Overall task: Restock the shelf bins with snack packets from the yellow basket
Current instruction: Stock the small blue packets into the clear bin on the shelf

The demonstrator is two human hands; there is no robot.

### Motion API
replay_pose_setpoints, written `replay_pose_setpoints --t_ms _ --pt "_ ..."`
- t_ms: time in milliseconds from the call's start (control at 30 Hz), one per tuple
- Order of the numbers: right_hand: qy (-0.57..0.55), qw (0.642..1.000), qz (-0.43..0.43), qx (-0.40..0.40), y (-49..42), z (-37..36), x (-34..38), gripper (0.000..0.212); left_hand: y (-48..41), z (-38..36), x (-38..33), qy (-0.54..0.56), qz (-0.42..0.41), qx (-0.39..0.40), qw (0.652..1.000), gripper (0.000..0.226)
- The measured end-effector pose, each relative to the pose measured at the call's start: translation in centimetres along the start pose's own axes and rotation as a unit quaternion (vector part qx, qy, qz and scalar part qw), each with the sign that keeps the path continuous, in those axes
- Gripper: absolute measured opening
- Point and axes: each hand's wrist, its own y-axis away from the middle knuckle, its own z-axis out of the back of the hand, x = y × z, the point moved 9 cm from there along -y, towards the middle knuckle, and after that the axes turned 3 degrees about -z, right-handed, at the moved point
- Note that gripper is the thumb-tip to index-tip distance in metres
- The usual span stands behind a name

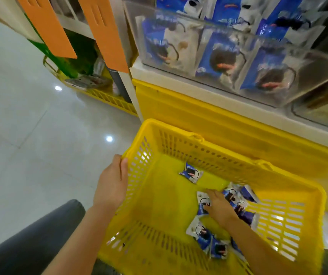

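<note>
Left hand (112, 181) gripping yellow basket (208, 153) rim, right hand (219, 207) inside, fingers straight, resting flat on snack packets (217, 249) beneath it

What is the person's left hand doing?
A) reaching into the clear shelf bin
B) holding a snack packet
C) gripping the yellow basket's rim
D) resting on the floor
C: the left hand curls over the side rim of the yellow basket, while the right hand reaches among the snack packets inside.
</note>
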Motion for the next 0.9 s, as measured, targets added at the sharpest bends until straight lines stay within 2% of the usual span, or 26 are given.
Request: replay_pose_setpoints --t_ms 133,233,333,400,467,567,600,700,800,900 --pt "-0.008 1.000 0.008 0.027 -1.0 -1.3 0.2 0.064 0.0 0.1 -0.2 0.013 -0.013 -0.009 1.000 0.027" --pt "-0.014 0.998 -0.030 0.061 -0.6 -2.8 -1.1 0.066 0.0 0.0 -0.3 0.008 -0.009 -0.006 1.000 0.027" --pt "0.018 0.996 -0.049 0.075 0.4 -3.2 -1.5 0.054 0.1 -0.1 0.0 0.000 0.008 0.000 1.000 0.026" --pt "0.001 0.998 -0.034 0.061 0.9 -2.3 -0.8 0.039 0.1 0.0 -0.2 -0.019 0.017 0.003 1.000 0.025" --pt "-0.066 0.997 -0.010 0.028 1.4 -0.4 0.5 0.026 0.1 0.7 -1.4 -0.069 -0.020 -0.023 0.997 0.018" --pt "-0.136 0.990 0.031 -0.019 1.9 2.9 2.6 0.039 1.2 1.2 -5.0 -0.091 -0.119 -0.056 0.987 0.031" --pt "-0.149 0.987 0.049 -0.036 2.3 4.1 3.5 0.035 1.5 0.8 -6.2 -0.071 -0.148 -0.050 0.985 0.033" --pt "-0.219 0.967 0.111 -0.070 3.5 6.8 6.3 0.016 2.6 -2.9 -7.8 0.057 -0.130 0.073 0.987 0.040" --pt "-0.293 0.940 0.170 -0.033 5.0 7.5 8.8 0.013 4.8 -7.5 -7.3 0.100 -0.083 0.211 0.969 0.059" --pt "-0.375 0.906 0.193 0.005 6.5 7.7 10.1 0.018 6.7 -9.9 -6.6 0.198 -0.033 0.300 0.932 0.041"
